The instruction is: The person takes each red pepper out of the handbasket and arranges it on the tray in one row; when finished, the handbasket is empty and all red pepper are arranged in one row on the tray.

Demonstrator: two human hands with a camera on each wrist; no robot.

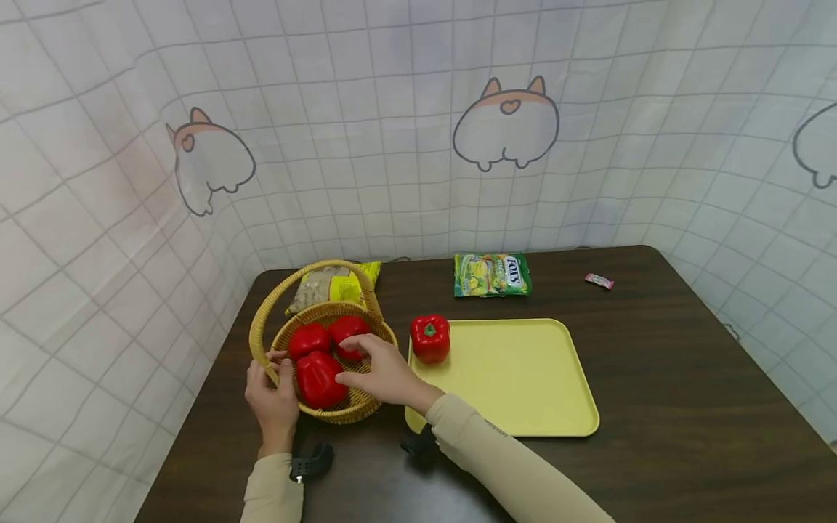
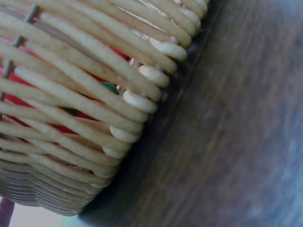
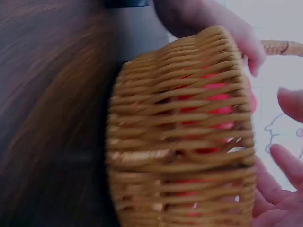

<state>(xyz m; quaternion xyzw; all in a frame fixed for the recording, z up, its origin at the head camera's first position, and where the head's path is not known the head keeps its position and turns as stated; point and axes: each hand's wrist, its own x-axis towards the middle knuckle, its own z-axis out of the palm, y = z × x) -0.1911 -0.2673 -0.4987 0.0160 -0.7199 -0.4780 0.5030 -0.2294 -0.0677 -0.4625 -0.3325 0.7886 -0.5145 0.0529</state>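
A wicker basket [image 1: 343, 415] with a tall arched handle stands on the left side of the table, three red bell peppers [image 1: 320, 381] inside it. My left hand [image 1: 273, 403] grips its left rim at the foot of the handle, thumb towards the inside. Over the basket's right side reaches my right hand [image 1: 382, 370], thumb and fingers spread apart above the peppers. The right wrist view shows these fingers [image 3: 286, 163] beyond the woven wall, with a gap between them. Another red bell pepper [image 1: 430, 340] sits at the upper left corner of a yellow tray [image 1: 516, 378].
Behind the basket lies a yellow and clear snack bag [image 1: 327, 287]. A green candy packet [image 1: 492, 276] is at the back of the table, with a small pink wrapped candy [image 1: 599, 281] farther right. A patterned white curtain [image 1: 392, 181] hangs close around the table.
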